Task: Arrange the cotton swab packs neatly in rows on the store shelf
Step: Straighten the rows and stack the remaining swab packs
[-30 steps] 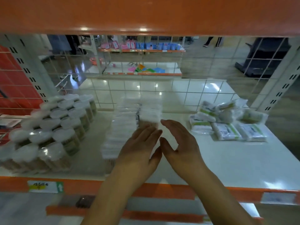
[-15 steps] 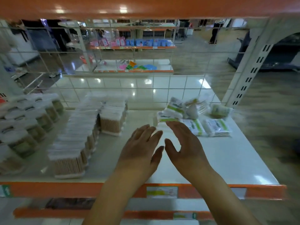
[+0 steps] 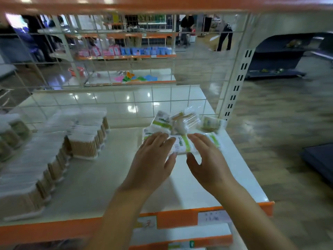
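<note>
Two hands are now reaching the loose heap of cotton swab packs (image 3: 182, 127); half a second ago they were hovering short of it, over bare shelf. The left hand (image 3: 153, 159) is laying straight fingers on the heap's near-left edge, while the right hand (image 3: 207, 159) is spreading over the near-right edge, thumb apart, fingers relaxed; neither is curling round a pack yet. Between them the nearest pack (image 3: 181, 146) is lying flat, white with a green band and a barcode. Behind it the other packs are tilting and overlapping, blurred, near the wire grid back (image 3: 126, 98) of the shelf (image 3: 243, 177). Left of the heap, the boxed swabs (image 3: 82, 147) are already standing in tidy rows. So the heap is probably the next part to be straightened.
</note>
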Tool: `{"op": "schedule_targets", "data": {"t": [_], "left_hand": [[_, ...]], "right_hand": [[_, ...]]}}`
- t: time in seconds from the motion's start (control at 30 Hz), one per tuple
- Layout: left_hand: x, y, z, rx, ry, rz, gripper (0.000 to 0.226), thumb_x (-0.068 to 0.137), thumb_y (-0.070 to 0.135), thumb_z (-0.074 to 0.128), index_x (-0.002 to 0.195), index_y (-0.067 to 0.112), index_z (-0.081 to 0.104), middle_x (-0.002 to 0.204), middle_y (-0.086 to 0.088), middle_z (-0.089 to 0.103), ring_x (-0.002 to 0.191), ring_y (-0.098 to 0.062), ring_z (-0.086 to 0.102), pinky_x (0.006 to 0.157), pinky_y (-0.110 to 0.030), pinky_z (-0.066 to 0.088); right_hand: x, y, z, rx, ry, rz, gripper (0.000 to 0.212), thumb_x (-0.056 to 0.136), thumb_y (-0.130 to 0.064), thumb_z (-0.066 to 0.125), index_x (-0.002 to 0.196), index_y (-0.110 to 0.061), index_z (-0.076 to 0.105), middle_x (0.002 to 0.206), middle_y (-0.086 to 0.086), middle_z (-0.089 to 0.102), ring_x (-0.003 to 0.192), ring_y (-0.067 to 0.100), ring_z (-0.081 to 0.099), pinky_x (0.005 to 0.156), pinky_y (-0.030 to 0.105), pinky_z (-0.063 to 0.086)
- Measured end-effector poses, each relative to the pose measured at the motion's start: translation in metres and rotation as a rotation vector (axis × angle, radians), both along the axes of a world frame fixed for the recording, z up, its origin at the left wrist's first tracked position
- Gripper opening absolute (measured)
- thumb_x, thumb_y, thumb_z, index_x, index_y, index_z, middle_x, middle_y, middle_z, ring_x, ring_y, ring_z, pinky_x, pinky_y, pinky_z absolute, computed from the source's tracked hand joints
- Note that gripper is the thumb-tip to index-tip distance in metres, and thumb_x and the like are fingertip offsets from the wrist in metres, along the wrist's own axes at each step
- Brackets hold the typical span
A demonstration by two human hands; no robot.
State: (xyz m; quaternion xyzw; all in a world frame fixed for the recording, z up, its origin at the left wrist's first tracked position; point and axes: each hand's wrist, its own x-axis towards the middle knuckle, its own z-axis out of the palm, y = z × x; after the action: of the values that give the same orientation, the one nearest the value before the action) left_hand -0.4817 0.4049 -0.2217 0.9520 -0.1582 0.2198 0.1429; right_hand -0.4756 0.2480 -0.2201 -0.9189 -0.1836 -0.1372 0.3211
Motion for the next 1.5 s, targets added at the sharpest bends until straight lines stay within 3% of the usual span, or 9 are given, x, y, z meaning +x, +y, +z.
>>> {"op": "schedule_targets", "data": {"t": [0.07, 0.27, 0.47, 0.63, 0.8, 1.03, 1.27, 1.5], "left_hand": [[0.012, -0.003, 0.0, -0.008, 0.007, -0.022, 0.044, 0.083, 0.032, 0.041, 0.11, 0.006, 0.063, 0.108, -0.009, 0.065, 0.104, -0.026, 0.061, 0.08, -0.038, 0.056], [0.046, -0.008, -0.009, -0.07, 0.008, -0.002, 0.03, 0.078, 0.021, 0.058, 0.104, 0.006, 0.064, 0.099, -0.01, 0.065, 0.095, -0.032, 0.061, 0.08, -0.039, 0.05], [0.075, -0.013, -0.011, -0.049, 0.117, 0.029, 0.034, 0.089, 0.021, 0.055, 0.121, 0.01, 0.056, 0.122, -0.006, 0.058, 0.116, -0.023, 0.049, 0.093, -0.032, 0.038], [0.084, -0.012, -0.017, -0.05, 0.193, 0.08, 0.032, 0.09, 0.022, 0.052, 0.12, 0.013, 0.056, 0.122, -0.004, 0.057, 0.115, -0.02, 0.049, 0.091, -0.029, 0.038], [0.081, -0.004, -0.025, -0.077, 0.205, 0.082, 0.033, 0.09, 0.021, 0.052, 0.123, 0.013, 0.056, 0.124, -0.003, 0.058, 0.118, -0.021, 0.047, 0.094, -0.028, 0.035], [0.079, -0.008, -0.019, -0.116, 0.18, 0.058, 0.029, 0.088, 0.022, 0.057, 0.114, 0.009, 0.06, 0.117, -0.005, 0.061, 0.112, -0.022, 0.051, 0.091, -0.031, 0.039], [0.074, -0.006, -0.014, -0.124, 0.191, 0.027, 0.031, 0.089, 0.024, 0.056, 0.116, 0.009, 0.06, 0.117, -0.006, 0.062, 0.111, -0.022, 0.052, 0.089, -0.027, 0.038], [0.068, -0.007, -0.009, -0.148, 0.199, 0.033, 0.03, 0.089, 0.023, 0.056, 0.116, 0.01, 0.061, 0.118, -0.007, 0.062, 0.113, -0.023, 0.052, 0.091, -0.031, 0.04]], "right_hand": [[0.011, -0.008, -0.004, 0.003, -0.006, -0.024, 0.048, 0.088, -0.009, 0.055, 0.135, -0.01, 0.045, 0.137, 0.005, 0.046, 0.128, 0.02, 0.042, 0.098, 0.014, 0.025], [0.05, -0.023, -0.018, -0.041, 0.068, -0.101, 0.047, 0.089, -0.01, 0.051, 0.136, -0.01, 0.043, 0.139, 0.004, 0.044, 0.127, 0.021, 0.041, 0.099, 0.028, 0.033], [0.092, -0.016, -0.031, -0.059, 0.071, -0.064, 0.044, 0.085, -0.006, 0.054, 0.129, -0.005, 0.05, 0.131, 0.009, 0.051, 0.119, 0.026, 0.046, 0.092, 0.028, 0.035], [0.119, -0.003, -0.047, -0.081, 0.067, -0.039, 0.051, 0.08, -0.021, 0.065, 0.126, -0.008, 0.047, 0.124, 0.008, 0.05, 0.113, 0.028, 0.046, 0.088, 0.033, 0.038], [0.135, 0.001, -0.05, -0.159, 0.048, -0.072, 0.069, 0.08, -0.026, 0.066, 0.138, -0.007, 0.034, 0.132, 0.013, 0.043, 0.121, 0.031, 0.038, 0.101, 0.037, 0.031], [0.143, 0.005, -0.048, -0.07, 0.203, -0.168, 0.08, 0.075, -0.039, 0.07, 0.135, -0.006, 0.029, 0.131, 0.013, 0.042, 0.113, 0.035, 0.047, 0.084, 0.041, 0.044], [0.134, 0.0, -0.045, 0.01, 0.181, -0.181, 0.06, 0.078, -0.035, 0.067, 0.117, -0.005, 0.034, 0.117, 0.013, 0.044, 0.1, 0.033, 0.053, 0.066, 0.033, 0.037], [0.116, -0.012, -0.045, 0.069, 0.041, -0.193, 0.058, 0.077, -0.027, 0.069, 0.122, -0.004, 0.039, 0.117, 0.013, 0.05, 0.103, 0.031, 0.051, 0.075, 0.036, 0.042]]}}
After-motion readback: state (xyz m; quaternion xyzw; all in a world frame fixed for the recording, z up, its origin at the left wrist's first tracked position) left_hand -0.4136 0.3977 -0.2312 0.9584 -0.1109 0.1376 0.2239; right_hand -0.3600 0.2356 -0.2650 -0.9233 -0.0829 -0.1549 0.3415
